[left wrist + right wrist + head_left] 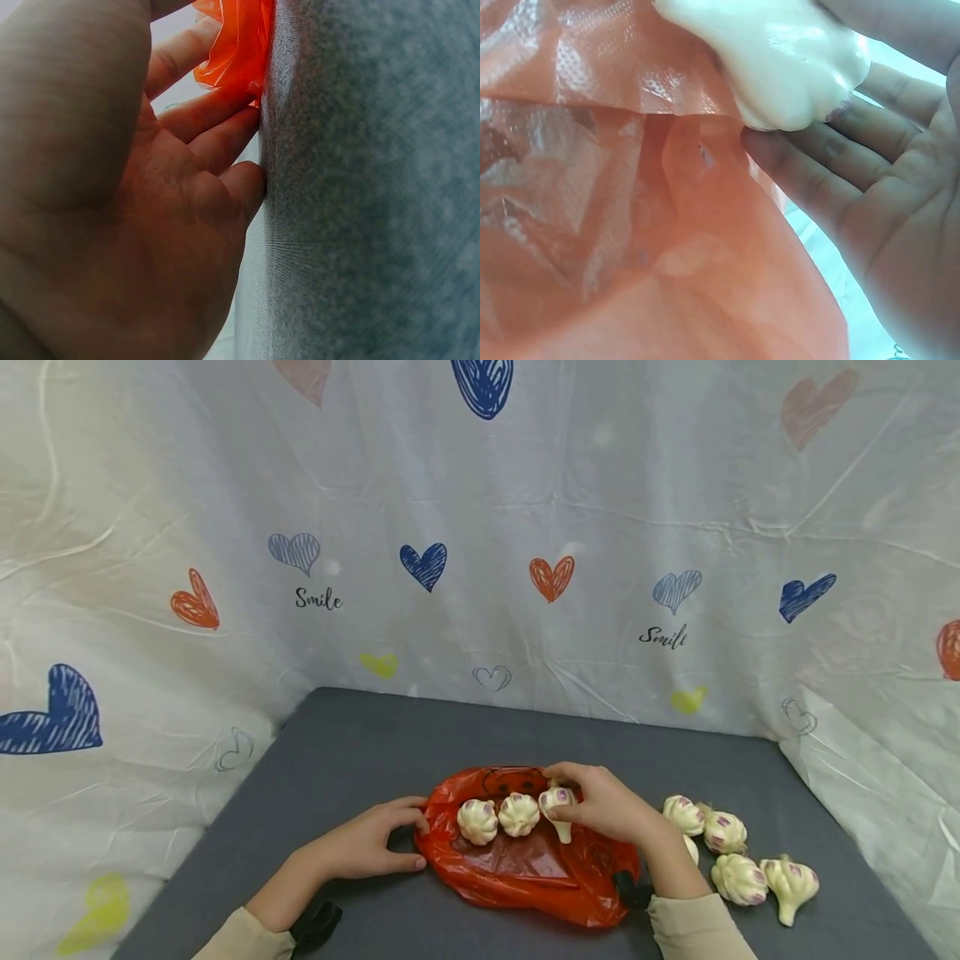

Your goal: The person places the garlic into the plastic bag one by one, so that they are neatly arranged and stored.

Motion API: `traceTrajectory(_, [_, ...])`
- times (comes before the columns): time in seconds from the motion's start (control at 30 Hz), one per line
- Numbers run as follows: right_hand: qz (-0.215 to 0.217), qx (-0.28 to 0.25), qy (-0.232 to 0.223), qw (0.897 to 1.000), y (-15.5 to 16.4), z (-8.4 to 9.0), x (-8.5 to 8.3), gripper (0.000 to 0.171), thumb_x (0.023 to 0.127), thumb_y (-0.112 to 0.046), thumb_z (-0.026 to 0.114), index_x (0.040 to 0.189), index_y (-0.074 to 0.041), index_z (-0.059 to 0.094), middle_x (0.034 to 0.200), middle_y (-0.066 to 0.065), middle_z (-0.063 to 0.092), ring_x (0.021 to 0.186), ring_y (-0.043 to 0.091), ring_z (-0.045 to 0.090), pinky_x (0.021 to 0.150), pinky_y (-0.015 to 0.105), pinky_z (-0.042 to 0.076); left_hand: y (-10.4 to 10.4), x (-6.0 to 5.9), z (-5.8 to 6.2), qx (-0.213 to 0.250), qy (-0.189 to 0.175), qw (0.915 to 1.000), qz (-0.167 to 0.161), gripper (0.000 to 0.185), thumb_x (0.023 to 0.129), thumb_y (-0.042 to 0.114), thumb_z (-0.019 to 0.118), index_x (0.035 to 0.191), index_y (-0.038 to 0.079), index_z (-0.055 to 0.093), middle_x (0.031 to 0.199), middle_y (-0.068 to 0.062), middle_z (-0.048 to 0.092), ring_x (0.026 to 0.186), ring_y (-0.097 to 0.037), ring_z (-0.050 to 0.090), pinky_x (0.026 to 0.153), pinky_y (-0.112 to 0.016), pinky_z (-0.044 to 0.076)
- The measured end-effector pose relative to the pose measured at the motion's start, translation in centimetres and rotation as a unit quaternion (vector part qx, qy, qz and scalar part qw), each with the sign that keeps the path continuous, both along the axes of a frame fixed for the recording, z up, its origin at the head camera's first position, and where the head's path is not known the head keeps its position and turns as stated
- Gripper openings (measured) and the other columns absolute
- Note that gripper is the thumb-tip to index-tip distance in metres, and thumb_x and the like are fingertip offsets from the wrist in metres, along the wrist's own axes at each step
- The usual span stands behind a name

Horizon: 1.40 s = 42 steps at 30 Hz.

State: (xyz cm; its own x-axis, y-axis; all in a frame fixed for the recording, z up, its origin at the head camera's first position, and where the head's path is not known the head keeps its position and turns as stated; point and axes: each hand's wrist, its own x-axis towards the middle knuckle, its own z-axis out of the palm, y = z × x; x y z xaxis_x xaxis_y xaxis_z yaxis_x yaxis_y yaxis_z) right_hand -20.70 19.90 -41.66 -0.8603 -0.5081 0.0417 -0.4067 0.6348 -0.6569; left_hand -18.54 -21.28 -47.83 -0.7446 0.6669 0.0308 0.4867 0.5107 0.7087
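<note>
A red plastic bag (pixel 517 893) lies spread on the dark grey table, with two white garlic bulbs, one on the left (pixel 477 822) and one beside it (pixel 518 815), resting on it. My right hand (pixel 611 806) holds a third garlic bulb (pixel 552 800) between thumb and fingers, over the bag's right part, its stem pointing toward me. In the right wrist view that bulb (pixel 780 60) sits against the fingers, just by the bag's plastic. At the bag's left edge my left hand (pixel 375 843) touches the plastic with its fingertips, thumb apart on the table side. Its fingers (pixel 225 139) look fairly straight in the left wrist view.
Several more garlic bulbs (pixel 738 878) lie in a group on the table right of my right forearm, one partly hidden by it. A white curtain (pixel 480 627) with printed hearts hangs behind and beside the grey table (pixel 360 743).
</note>
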Motion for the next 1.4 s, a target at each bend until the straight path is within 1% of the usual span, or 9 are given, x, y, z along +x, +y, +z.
traceTrajectory(0.13, [0.001, -0.003, -0.002, 1.000, -0.2, -0.3, -0.1, 0.056, 0.100, -0.027, 0.084, 0.148, -0.007, 0.065, 0.143, 0.012, 0.069, 0.130, 0.032, 0.066, 0.104, 0.056, 0.056, 0.0, -0.1, -0.2, 0.000, -0.001, 1.0000, -0.001, 0.023, 0.101, 0.050, 0.079, 0.117, 0.037, 0.070, 0.167, -0.012, 0.047, 0.153, -0.041, 0.045, 0.117, -0.068, 0.041])
traceTrajectory(0.3, [0.001, -0.005, -0.002, 1.000, -0.3, -0.4, -0.1, 0.056, 0.100, -0.028, 0.084, 0.148, -0.007, 0.065, 0.142, 0.011, 0.069, 0.129, 0.032, 0.066, 0.104, 0.056, 0.055, -0.1, 0.0, -0.2, 0.001, -0.010, 0.9999, 0.002, 0.023, 0.100, 0.052, 0.080, 0.116, 0.039, 0.070, 0.168, -0.009, 0.046, 0.155, -0.038, 0.044, 0.119, -0.067, 0.039])
traceTrajectory(0.47, [0.003, -0.001, 0.000, 1.000, -0.6, -0.4, -0.2, 0.056, 0.099, -0.029, 0.085, 0.148, -0.007, 0.065, 0.140, 0.010, 0.070, 0.129, 0.032, 0.066, 0.104, 0.056, 0.055, -0.1, 0.0, -0.2, 0.004, -0.008, 1.0000, 0.001, 0.023, 0.099, 0.052, 0.080, 0.116, 0.040, 0.069, 0.167, -0.006, 0.046, 0.155, -0.036, 0.044, 0.118, -0.066, 0.040])
traceTrajectory(0.67, [0.015, -0.002, 0.008, 1.000, -0.5, 0.0, -0.1, 0.055, 0.101, -0.027, 0.083, 0.148, -0.005, 0.064, 0.140, 0.012, 0.071, 0.130, 0.035, 0.066, 0.104, 0.058, 0.055, -0.1, 0.0, -0.1, 0.001, -0.009, 0.9999, 0.005, 0.025, 0.099, 0.053, 0.080, 0.117, 0.039, 0.070, 0.167, -0.005, 0.047, 0.154, -0.034, 0.045, 0.119, -0.065, 0.041])
traceTrajectory(0.93, [0.010, -0.005, 0.010, 1.000, -0.3, 0.0, 0.0, 0.052, 0.101, -0.024, 0.082, 0.147, -0.005, 0.065, 0.139, 0.009, 0.072, 0.133, 0.036, 0.065, 0.105, 0.059, 0.054, 0.1, 0.0, 0.0, 0.001, -0.001, 1.0000, -0.001, 0.024, 0.100, 0.049, 0.080, 0.118, 0.036, 0.070, 0.167, -0.009, 0.047, 0.153, -0.039, 0.046, 0.118, -0.067, 0.041])
traceTrajectory(1.13, [0.002, -0.003, 0.009, 1.000, -0.4, 0.0, 0.1, 0.051, 0.101, -0.023, 0.082, 0.147, -0.006, 0.065, 0.138, 0.008, 0.072, 0.132, 0.035, 0.065, 0.104, 0.058, 0.055, 0.1, 0.1, 0.0, -0.001, 0.003, 1.0000, -0.002, 0.024, 0.100, 0.049, 0.080, 0.118, 0.036, 0.070, 0.166, -0.009, 0.048, 0.152, -0.039, 0.047, 0.117, -0.066, 0.042])
traceTrajectory(1.23, [-0.007, -0.006, 0.008, 1.000, -0.4, 0.2, 0.2, 0.051, 0.101, -0.022, 0.083, 0.147, -0.007, 0.066, 0.138, 0.008, 0.072, 0.130, 0.033, 0.066, 0.103, 0.057, 0.056, 0.1, 0.1, 0.1, 0.001, 0.001, 1.0000, -0.001, 0.024, 0.100, 0.049, 0.080, 0.117, 0.036, 0.070, 0.166, -0.009, 0.048, 0.152, -0.039, 0.047, 0.117, -0.066, 0.041])
traceTrajectory(1.4, [-0.016, -0.010, 0.000, 1.000, -0.2, 0.8, 0.5, 0.051, 0.102, -0.023, 0.082, 0.148, -0.010, 0.065, 0.142, 0.008, 0.070, 0.132, 0.033, 0.065, 0.104, 0.059, 0.055, 0.1, 0.0, 0.1, 0.001, -0.003, 1.0000, -0.003, 0.025, 0.100, 0.050, 0.080, 0.118, 0.036, 0.070, 0.167, -0.008, 0.047, 0.153, -0.038, 0.046, 0.118, -0.066, 0.041])
